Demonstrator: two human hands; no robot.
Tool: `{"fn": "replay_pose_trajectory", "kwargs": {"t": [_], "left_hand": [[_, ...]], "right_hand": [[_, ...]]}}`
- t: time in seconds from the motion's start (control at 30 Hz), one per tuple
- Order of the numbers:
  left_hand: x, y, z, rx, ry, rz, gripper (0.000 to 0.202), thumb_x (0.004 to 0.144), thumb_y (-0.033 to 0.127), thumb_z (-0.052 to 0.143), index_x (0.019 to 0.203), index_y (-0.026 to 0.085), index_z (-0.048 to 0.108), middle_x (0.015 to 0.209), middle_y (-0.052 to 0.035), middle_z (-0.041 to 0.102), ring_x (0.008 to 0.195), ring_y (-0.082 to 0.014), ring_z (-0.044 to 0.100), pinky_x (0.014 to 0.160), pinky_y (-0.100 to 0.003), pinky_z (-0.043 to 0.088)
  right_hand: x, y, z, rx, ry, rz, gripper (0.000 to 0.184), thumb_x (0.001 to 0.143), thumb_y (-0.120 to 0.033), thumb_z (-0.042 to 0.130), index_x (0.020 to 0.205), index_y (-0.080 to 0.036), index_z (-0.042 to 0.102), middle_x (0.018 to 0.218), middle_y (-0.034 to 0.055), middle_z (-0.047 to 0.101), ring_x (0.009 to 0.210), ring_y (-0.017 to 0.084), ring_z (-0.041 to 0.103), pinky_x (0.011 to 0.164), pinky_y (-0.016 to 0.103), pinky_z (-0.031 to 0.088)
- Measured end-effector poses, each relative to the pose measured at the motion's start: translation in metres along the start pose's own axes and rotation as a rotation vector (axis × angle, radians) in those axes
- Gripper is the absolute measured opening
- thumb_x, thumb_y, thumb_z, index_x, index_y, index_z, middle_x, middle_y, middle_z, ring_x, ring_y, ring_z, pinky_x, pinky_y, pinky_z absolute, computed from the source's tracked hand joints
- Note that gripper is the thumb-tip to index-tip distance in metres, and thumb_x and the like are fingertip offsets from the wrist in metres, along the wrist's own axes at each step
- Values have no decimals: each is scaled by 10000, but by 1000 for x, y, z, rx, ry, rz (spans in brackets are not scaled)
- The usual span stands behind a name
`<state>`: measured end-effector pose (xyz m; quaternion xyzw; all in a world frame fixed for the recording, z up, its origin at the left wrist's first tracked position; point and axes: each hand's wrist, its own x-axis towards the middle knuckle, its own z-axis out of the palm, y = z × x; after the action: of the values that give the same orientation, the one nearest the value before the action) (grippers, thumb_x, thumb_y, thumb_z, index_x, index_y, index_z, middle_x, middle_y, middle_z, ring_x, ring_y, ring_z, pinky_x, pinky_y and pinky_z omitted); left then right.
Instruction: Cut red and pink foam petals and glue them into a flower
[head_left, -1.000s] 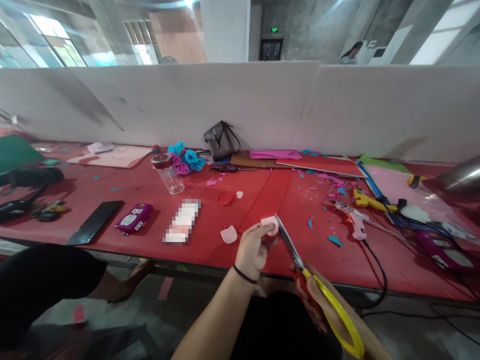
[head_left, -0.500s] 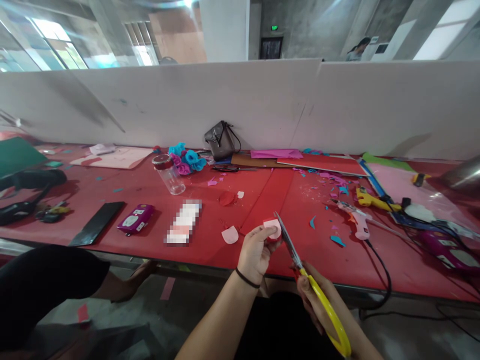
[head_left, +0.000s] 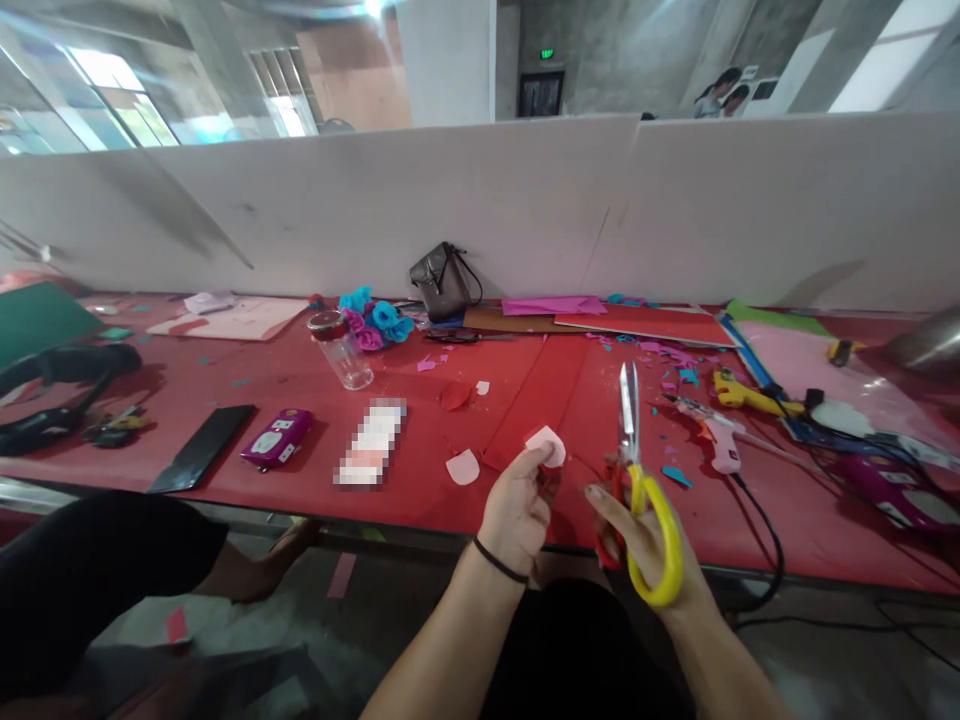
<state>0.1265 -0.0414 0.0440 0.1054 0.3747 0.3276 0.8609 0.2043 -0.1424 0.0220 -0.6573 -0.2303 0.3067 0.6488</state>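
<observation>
My left hand (head_left: pixel 517 505), with a dark band at the wrist, pinches a small pale pink paper piece (head_left: pixel 553 446) over red paper. In my right hand (head_left: pixel 637 540) is a pair of scissors (head_left: pixel 631 420) with one yellow and one red handle. Their blades point away from me, slightly apart, clear of the paper. Left of my left hand, a rounded pink paper petal (head_left: pixel 463 467) lies on the red tabletop (head_left: pixel 420 500). Red paper scraps (head_left: pixel 455 396) and a folded red sheet (head_left: pixel 540 390) lie beyond my hands.
To the right lie a pink glue gun (head_left: pixel 716 440) with its cord and a yellow glue gun (head_left: pixel 750 396). A clear jar (head_left: pixel 342 352), paper flowers (head_left: pixel 379 320), a purple box (head_left: pixel 277 439) and a black bag (head_left: pixel 442 282) stand left and behind. Another person's leg (head_left: pixel 112 570) is at left.
The scissors have moved right, away from the paper, and turned upright in my right hand. My left hand stays nearly in place with the paper. A second head shows in the background.
</observation>
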Motion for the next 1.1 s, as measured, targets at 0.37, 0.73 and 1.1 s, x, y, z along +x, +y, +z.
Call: {"fn": "replay_pose_trajectory", "kwargs": {"t": [0.37, 0.73, 1.1], "left_hand": [[-2, 12, -15, 487, -182, 102, 113, 582, 128, 720, 635, 163, 627, 666, 11, 632, 634, -93, 550, 604, -205, 380], [-5, 48, 2, 912, -285, 279, 80, 583, 148, 729, 522, 166, 680, 554, -14, 632, 535, -101, 521, 537, -214, 347], [-8, 24, 4, 80, 23, 11, 77, 674, 71, 705, 677, 122, 647, 617, -22, 650, 519, -82, 570, 538, -199, 462]], "right_hand": [[39, -30, 8, 8, -159, 108, 617, 530, -341, 741, 1095, -196, 541, 581, -100, 532, 315, 35, 319, 319, 183, 220], [43, -45, -3, -14, -237, 118, 515, 614, -483, 749, 1015, -199, 596, 521, -105, 445, 365, 38, 293, 346, 165, 186], [-37, 26, -6, 113, -353, 241, 510, 678, -711, 640, 827, -224, 630, 635, -10, 548, 492, 110, 477, 457, 236, 411]]}}
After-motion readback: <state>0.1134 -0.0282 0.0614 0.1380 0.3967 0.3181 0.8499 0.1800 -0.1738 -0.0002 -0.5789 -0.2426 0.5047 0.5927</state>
